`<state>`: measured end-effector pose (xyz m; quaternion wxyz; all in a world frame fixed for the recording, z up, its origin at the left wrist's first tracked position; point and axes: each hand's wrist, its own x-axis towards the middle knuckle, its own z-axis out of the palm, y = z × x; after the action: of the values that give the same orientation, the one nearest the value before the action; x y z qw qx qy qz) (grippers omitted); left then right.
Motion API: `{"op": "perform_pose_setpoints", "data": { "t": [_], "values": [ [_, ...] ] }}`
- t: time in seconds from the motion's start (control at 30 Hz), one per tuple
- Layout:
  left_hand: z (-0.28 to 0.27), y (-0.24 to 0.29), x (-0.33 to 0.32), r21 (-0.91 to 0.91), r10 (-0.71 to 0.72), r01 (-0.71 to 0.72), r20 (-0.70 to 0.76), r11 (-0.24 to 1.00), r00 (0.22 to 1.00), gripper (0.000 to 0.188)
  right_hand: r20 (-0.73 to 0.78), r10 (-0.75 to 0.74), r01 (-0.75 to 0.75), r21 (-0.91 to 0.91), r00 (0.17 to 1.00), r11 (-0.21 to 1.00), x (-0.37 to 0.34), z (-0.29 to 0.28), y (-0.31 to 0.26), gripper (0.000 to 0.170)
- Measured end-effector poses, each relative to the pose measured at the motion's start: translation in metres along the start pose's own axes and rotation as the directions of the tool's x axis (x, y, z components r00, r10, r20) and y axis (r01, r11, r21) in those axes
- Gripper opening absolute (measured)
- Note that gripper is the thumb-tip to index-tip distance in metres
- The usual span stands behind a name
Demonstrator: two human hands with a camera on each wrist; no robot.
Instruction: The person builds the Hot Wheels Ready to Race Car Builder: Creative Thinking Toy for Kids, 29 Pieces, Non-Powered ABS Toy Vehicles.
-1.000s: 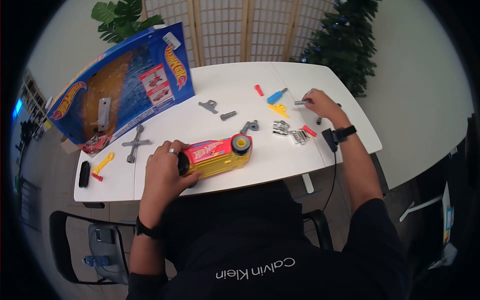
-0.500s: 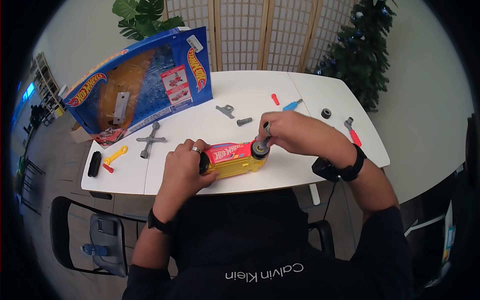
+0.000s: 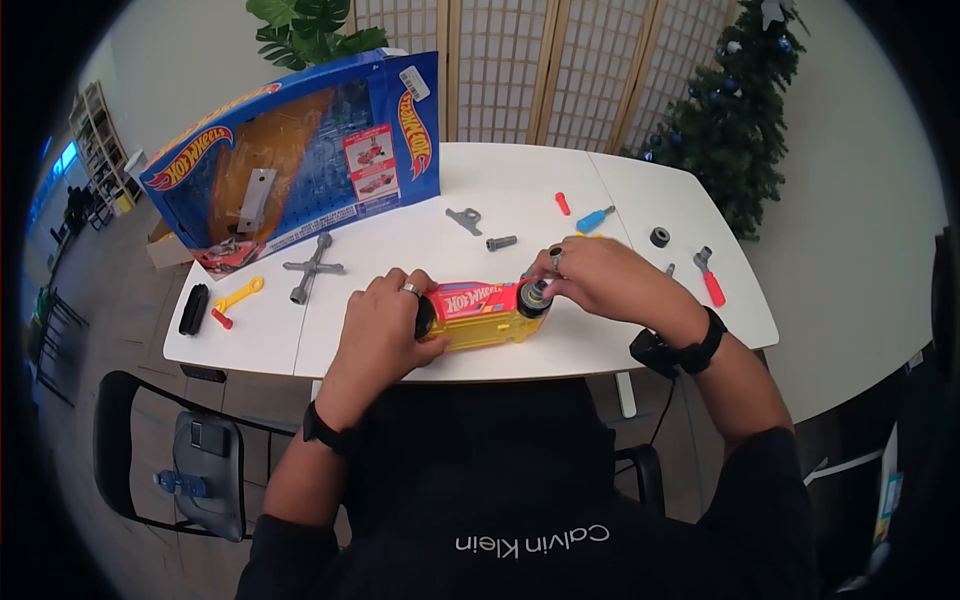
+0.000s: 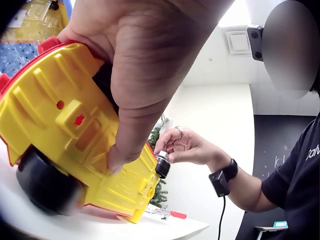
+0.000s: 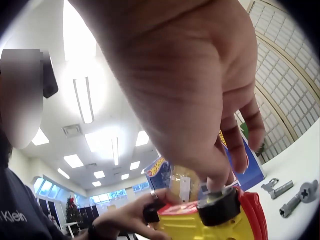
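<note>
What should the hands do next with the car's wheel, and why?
I think the right hand should gently turn the silver piece. Its finger and thumb pinch that piece at the middle of the wheel, while the left hand grips the other end of the toy car, which could steady it.

Into the head view, evenly lit, the white surface (image 3: 400, 245) shining bright around the left hand's fingers (image 3: 386, 291), shadows faint! Toward the rim the round lens bends everything, then corners drop to black; a blue glow (image 3: 66, 158) burns far left of those fingers. Over to the right wrist: ceiling lights (image 5: 83, 100) flare white, left of the right hand's fingers (image 5: 254, 122), and the right hand (image 5: 207, 95) looks dusky against them. Left wrist: an overhead light (image 4: 235, 11) blows out above the fingers, while the black wheel (image 4: 47, 182) below them smears soft. A smooth blur masks the head (image 4: 290, 47).
</note>
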<state>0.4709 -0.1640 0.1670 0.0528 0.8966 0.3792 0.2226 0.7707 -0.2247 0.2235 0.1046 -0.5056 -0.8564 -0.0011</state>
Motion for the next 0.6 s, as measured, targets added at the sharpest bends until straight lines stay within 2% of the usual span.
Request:
{"op": "perform_pose_setpoints", "data": {
  "t": [0.03, 0.07, 0.1, 0.17, 0.2, 0.23, 0.3, 0.33, 0.37, 0.4, 0.43, 0.5, 0.53, 0.6],
  "values": [
    [0.0, 0.0, 0.0, 0.008, 0.01, -0.01, -0.013, 1.0, 1.0, 0.058, 0.118, 0.127, -0.096, -0.239, 0.985, 0.966, 0.002, -0.005, -0.007, 0.036],
    [0.0, 0.001, 0.0, 0.006, -0.002, 0.002, -0.012, 1.0, 1.0, 0.058, 0.143, 0.16, -0.099, -0.358, 0.977, 0.928, 0.004, -0.006, -0.01, 0.036],
    [0.001, 0.0, 0.0, 0.003, -0.007, 0.007, -0.006, 1.0, 1.0, 0.058, 0.15, 0.158, -0.096, -0.354, 0.976, 0.93, 0.004, -0.009, -0.013, 0.036],
    [0.001, 0.001, -0.001, -0.001, 0.003, -0.003, -0.019, 1.0, 1.0, 0.058, 0.02, 0.165, -0.162, -0.124, 0.986, 0.979, 0.003, -0.013, -0.015, 0.037],
    [0.0, 0.001, 0.0, 0.003, -0.009, 0.009, -0.007, 1.0, 1.0, 0.057, -0.141, 0.018, -0.026, -0.05, 0.99, 0.998, -0.001, 0.001, -0.004, 0.038],
    [0.0, 0.001, 0.0, 0.002, -0.01, 0.01, -0.004, 1.0, 1.0, 0.057, -0.14, 0.019, -0.026, -0.047, 0.99, 0.999, 0.0, 0.006, 0.001, 0.038],
    [-0.001, 0.002, 0.001, -0.003, -0.016, 0.016, 0.006, 1.0, 1.0, 0.057, -0.027, -0.085, 0.085, -0.001, 0.996, 0.996, 0.003, 0.01, 0.008, 0.032],
    [-0.001, 0.002, 0.001, -0.004, -0.012, 0.012, 0.012, 1.0, 1.0, 0.057, -0.027, -0.079, 0.079, 0.002, 0.997, 0.997, 0.003, 0.005, 0.002, 0.032],
    [0.0, 0.002, 0.001, -0.011, -0.027, 0.027, 0.027, 1.0, 0.999, 0.057, 0.114, 0.069, -0.051, -0.156, 0.991, 0.986, 0.006, -0.005, -0.007, 0.03],
    [-0.001, 0.001, 0.003, -0.017, -0.041, 0.042, 0.04, 0.999, 0.998, 0.057, 0.226, 0.233, -0.152, -0.327, 0.946, 0.933, 0.009, -0.011, -0.012, 0.028],
    [-0.002, 0.001, 0.004, -0.015, -0.04, 0.04, 0.037, 0.999, 0.999, 0.057, 0.222, 0.232, -0.152, -0.329, 0.947, 0.932, 0.008, -0.011, -0.01, 0.028],
    [-0.002, 0.002, 0.002, -0.015, -0.028, 0.028, 0.027, 0.999, 0.999, 0.057, -0.013, 0.107, -0.108, -0.015, 0.994, 0.994, 0.0, -0.007, -0.006, 0.032],
    [-0.001, 0.002, 0.001, -0.017, -0.032, 0.033, 0.032, 0.999, 0.999, 0.057, -0.008, 0.106, -0.107, -0.011, 0.994, 0.994, 0.0, 0.0, -0.001, 0.032],
    [0.0, 0.001, 0.001, -0.021, -0.013, 0.013, -0.003, 1.0, 1.0, 0.057, -0.096, -0.092, 0.104, 0.137, 0.991, 0.985, 0.0, 0.014, 0.011, 0.036]
  ]
}}
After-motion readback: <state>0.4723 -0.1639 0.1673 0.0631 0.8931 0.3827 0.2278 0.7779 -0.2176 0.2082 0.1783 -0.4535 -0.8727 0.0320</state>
